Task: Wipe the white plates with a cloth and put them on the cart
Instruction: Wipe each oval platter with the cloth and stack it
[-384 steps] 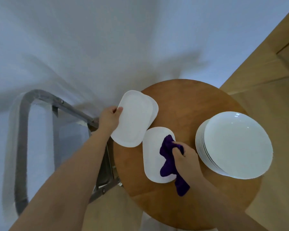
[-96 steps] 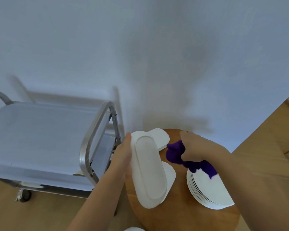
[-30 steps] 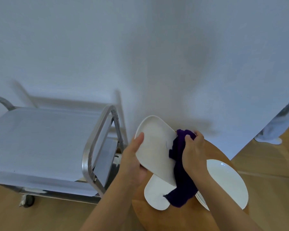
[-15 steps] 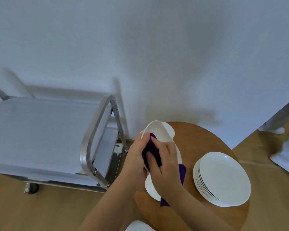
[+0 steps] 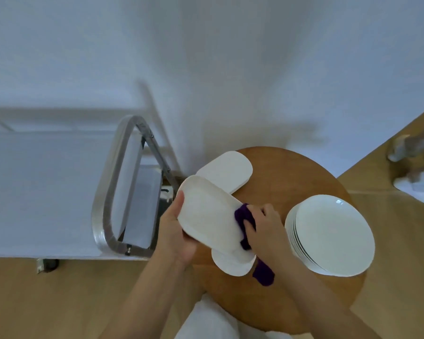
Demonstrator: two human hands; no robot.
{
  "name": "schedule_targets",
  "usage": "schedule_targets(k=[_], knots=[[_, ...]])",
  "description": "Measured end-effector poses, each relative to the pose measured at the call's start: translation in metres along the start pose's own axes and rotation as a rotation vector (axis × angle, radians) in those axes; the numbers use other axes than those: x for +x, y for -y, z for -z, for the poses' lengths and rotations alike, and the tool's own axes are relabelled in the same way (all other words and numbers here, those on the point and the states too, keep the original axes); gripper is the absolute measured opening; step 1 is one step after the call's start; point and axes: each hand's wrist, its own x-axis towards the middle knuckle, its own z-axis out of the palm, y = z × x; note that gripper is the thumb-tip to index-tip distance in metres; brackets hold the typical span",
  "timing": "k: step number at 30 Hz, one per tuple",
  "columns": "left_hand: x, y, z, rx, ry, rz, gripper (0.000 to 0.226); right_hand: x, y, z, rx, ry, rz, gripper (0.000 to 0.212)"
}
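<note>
An oblong white plate (image 5: 207, 216) is being held tilted above the round wooden bench (image 5: 291, 182), clasped in the grip of the left hand (image 5: 175, 231). A purple cloth (image 5: 245, 221) is being pressed onto its right end, bunched in the grip of the right hand (image 5: 263, 230). Another oblong plate (image 5: 227, 171) and a stack of round plates (image 5: 331, 234) are being carried by the bench; the cart (image 5: 103, 204) is being kept just left.

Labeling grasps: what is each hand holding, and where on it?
Left hand grips the oblong plate by its near-left long edge, thumb on the rim. Right hand holds the cloth, bunched against the plate's right end.
</note>
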Motion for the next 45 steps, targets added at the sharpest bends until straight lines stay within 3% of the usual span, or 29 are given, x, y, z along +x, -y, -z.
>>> schedule_targets(k=[7, 11, 14, 20, 22, 26, 29, 36, 41, 45], knots=[[0.091, 0.0, 0.029, 0.059, -0.305, -0.031, 0.027, 0.022, -0.019, 0.001, 0.273, -0.054, -0.332, 0.03], [0.143, 0.005, 0.026, 0.055, -0.407, 0.017, 0.026, 0.009, -0.025, -0.005, 0.326, -0.057, -0.393, 0.032], [0.173, 0.013, 0.013, 0.039, -0.444, 0.066, 0.042, -0.001, -0.027, -0.012, 0.341, -0.06, -0.424, 0.033], [0.201, 0.032, -0.009, 0.044, -0.545, 0.01, 0.045, -0.016, -0.031, -0.02, 0.374, -0.048, -0.463, 0.038], [0.21, 0.038, -0.009, 0.198, -0.585, 0.021, 0.046, -0.02, -0.036, -0.02, 0.381, -0.05, -0.481, 0.038], [0.222, 0.053, 0.0, 0.863, -0.72, -0.086, 0.052, -0.021, -0.044, -0.02, 0.392, -0.071, -0.527, 0.038], [0.226, 0.06, 0.015, 1.073, -0.773, -0.09, 0.057, -0.021, -0.048, -0.02, 0.388, -0.062, -0.534, 0.038], [0.235, 0.082, 0.034, 1.155, -0.793, 0.131, 0.067, -0.025, -0.046, -0.027, 0.404, -0.049, -0.518, 0.039], [0.232, 0.087, 0.029, 1.17, -0.701, 0.281, 0.075, -0.03, -0.043, -0.031, 0.388, -0.03, -0.48, 0.04], [0.195, 0.107, 0.067, 1.425, -0.609, 0.117, 0.085, -0.032, -0.049, -0.032, 0.408, -0.007, -0.495, 0.038]])
